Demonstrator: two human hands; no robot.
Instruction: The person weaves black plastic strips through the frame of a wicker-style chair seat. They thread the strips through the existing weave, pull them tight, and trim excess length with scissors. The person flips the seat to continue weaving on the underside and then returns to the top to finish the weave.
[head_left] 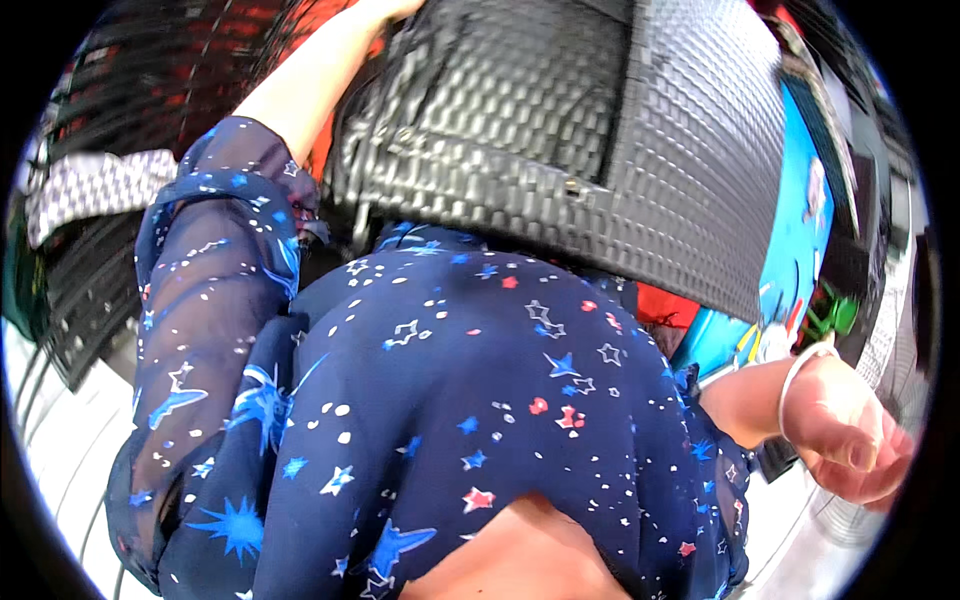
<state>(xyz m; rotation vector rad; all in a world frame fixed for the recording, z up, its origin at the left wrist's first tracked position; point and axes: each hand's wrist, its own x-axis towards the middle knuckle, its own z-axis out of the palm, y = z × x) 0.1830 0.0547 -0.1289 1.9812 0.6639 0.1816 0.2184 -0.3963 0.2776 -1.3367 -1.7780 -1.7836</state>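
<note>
A large black woven-pattern panel (pixel 520 110), rattan-like, stands directly in front of my body; a second, lighter-looking section (pixel 700 150) of it adjoins on the right. My left arm reaches up along its left side. Only a sliver of my left hand (pixel 400 8) shows at the upper edge; its fingers are out of the picture. My right hand (pixel 850 430), with a white band at the wrist, hangs low at the right. Its fingers are loosely bent, slightly smeared, and nothing shows in them. A green object (pixel 830 312) lies beyond that wrist.
Right of the panel stands a bright blue printed surface (pixel 800 220). A red patch (pixel 665 305) shows below the panel. More black slatted or woven items (pixel 130 100) stand at the left, beside a grey-and-white checked cloth (pixel 100 190). Pale floor (pixel 75 460) shows lower left.
</note>
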